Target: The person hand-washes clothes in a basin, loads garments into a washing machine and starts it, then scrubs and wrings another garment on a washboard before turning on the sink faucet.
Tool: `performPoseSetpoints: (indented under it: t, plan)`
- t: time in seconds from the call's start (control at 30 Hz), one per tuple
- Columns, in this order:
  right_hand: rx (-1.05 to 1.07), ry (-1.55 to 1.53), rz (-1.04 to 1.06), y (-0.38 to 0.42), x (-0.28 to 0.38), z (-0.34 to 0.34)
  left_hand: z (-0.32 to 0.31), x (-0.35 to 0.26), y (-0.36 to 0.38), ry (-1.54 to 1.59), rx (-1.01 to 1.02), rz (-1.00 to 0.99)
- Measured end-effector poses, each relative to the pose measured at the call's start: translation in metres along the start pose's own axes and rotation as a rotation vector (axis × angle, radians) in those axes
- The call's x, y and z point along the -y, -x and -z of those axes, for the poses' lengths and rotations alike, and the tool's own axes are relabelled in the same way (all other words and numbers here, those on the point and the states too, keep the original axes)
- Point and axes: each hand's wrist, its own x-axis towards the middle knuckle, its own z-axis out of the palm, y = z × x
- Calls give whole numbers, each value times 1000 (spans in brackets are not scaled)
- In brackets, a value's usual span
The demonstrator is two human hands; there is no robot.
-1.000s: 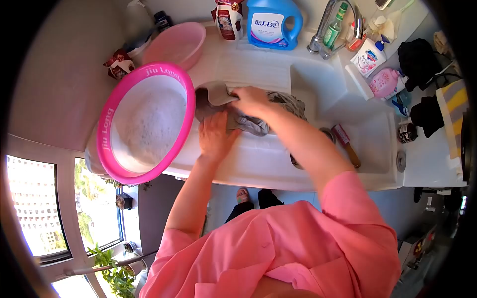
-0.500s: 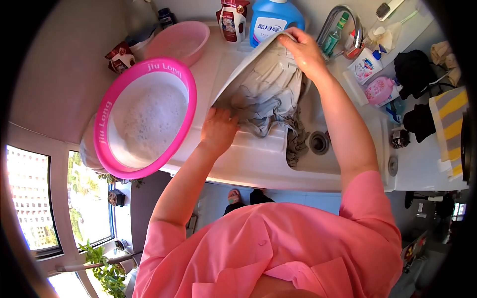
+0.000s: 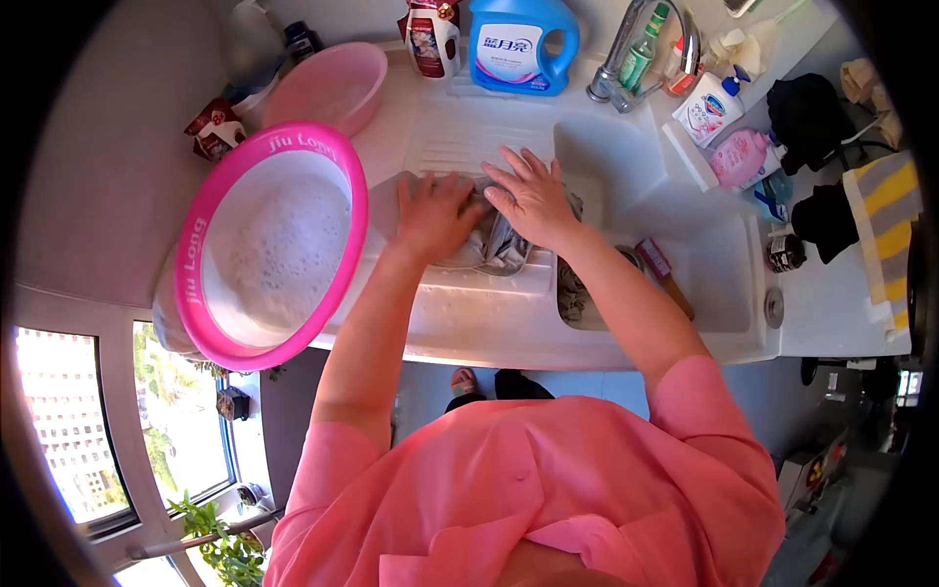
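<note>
We've got left hand spread on grey garment, right hand fanned over it; can't tell if palm touches. Garment's on washboard ledge, probably for firm backing. Sudsy pink-rimmed basin left, wooden-handled brush right, likely both within reach.

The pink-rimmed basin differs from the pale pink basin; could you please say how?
The pink-rimmed basin is white inside, with foam; the pale pink basin is pink inside, no foam showing. The pink-rimmed basin's rim bears lettering; the pale pink basin's looks plain. Both have rounded rims.
</note>
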Motion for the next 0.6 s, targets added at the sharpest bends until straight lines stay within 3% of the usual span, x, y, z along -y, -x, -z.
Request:
performPoseSetpoints:
  t: [0.03, 0.1, 0.17, 0.23, 0.27, 0.33, 0.37, 0.4, 0.43, 0.5, 0.6]
  plan:
    - [-5, -1, -9, 8, 2, -6, -10, -1, 8, -3, 4, -9]
    - [176, 174, 108, 38, 18, -12, -22, -10, 41, -121, -11, -86]
    - [255, 81, 171, 73, 36, 7, -10, -35, 68, -46, 167, -128]
    - [237, 96, 197, 91, 40, 10, -10, -42, 69, -77, 220, -171]
    - [232, 98, 186, 78, 33, 3, -12, -40, 63, -112, 262, -203]
    - [120, 65, 93, 26, 9, -26, -33, -10, 6, -44, 81, -239]
    - [127, 90, -10, -13, -4, -39, -33, 0, -36, 20, 95, -132]
    - [101, 153, -7, -47, -27, -56, -64, 22, -67, -235, 54, -91]
    - [85, 234, -4, -58, -34, -57, -61, 23, -88, -213, 53, -6]
    - [71, 311, -6, -63, -38, -55, -48, 15, -88, -236, 158, 9]
    - [194, 1, 66, -6, -18, -46, -45, -4, -26, -165, 189, -159]
